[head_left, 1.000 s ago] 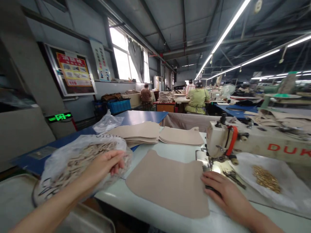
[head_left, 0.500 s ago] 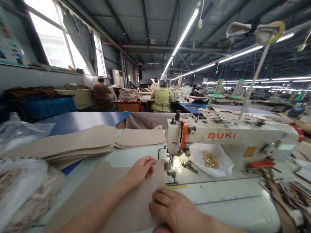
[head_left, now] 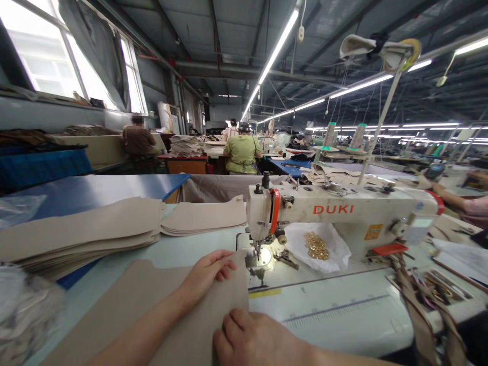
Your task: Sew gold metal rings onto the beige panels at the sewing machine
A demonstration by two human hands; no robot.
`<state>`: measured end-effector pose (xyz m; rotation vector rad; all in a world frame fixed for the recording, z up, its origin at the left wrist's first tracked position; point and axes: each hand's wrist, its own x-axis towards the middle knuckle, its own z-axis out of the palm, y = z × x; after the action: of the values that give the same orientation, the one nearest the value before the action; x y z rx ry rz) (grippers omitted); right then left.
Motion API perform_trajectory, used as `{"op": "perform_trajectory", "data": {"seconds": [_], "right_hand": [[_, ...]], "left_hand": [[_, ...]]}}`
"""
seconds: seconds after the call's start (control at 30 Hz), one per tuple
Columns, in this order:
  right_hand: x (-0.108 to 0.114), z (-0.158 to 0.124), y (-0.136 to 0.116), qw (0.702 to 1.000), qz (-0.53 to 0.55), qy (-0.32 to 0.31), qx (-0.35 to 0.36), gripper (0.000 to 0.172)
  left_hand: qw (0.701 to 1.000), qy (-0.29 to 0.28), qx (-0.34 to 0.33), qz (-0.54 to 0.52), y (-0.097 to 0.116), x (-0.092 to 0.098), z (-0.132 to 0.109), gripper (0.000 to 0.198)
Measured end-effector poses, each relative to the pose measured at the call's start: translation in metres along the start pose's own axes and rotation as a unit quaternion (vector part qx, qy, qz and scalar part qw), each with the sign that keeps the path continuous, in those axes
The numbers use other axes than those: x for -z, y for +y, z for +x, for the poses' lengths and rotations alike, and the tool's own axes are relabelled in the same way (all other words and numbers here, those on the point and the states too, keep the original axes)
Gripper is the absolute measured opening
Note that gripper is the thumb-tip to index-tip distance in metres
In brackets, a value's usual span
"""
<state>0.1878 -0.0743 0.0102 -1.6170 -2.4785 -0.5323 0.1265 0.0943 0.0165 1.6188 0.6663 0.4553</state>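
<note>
A large beige fabric panel point(head_left: 163, 300) lies flat on the pale green sewing table, its right edge beside the machine's needle plate. My left hand point(head_left: 206, 277) rests on its upper right part, fingers curled together and pinching near the corner left of the presser foot. Nearer to me, my right hand point(head_left: 259, 338) is closed over the panel's right edge, with knuckles bent and fingertips partly hidden. The white DUKI sewing machine point(head_left: 339, 207) stands just to the right of the panel. Its needle area point(head_left: 259, 249) is lit, and small metal scissors point(head_left: 285, 258) lie by it.
Stacked beige panels point(head_left: 95, 223) lie at the left, a smaller stack point(head_left: 206, 216) behind. Gold-coloured rings point(head_left: 316, 245) sit in white wrapping point(head_left: 339, 254) under the machine arm. A tool tray point(head_left: 446, 290) and straps are at the right. People sit farther off; another person's arm point(head_left: 450, 195) shows at right.
The view has turned a little to the right, so the scene sits farther left. My right hand has shifted slightly toward me along the panel's edge, its fingers more curled.
</note>
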Motion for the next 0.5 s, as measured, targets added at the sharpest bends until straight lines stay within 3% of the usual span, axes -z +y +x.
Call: {"op": "perform_trajectory", "data": {"seconds": [0.33, 0.5], "right_hand": [[-0.020, -0.005, 0.003, 0.998, 0.026, 0.044, -0.044, 0.011], [-0.030, -0.007, -0.001, 0.997, 0.012, 0.052, -0.047, 0.012]], "left_hand": [[0.999, -0.006, 0.033, 0.031, 0.007, -0.003, 0.000, 0.030], [0.998, -0.005, 0.002, 0.066, 0.011, -0.005, 0.006, 0.031]]}}
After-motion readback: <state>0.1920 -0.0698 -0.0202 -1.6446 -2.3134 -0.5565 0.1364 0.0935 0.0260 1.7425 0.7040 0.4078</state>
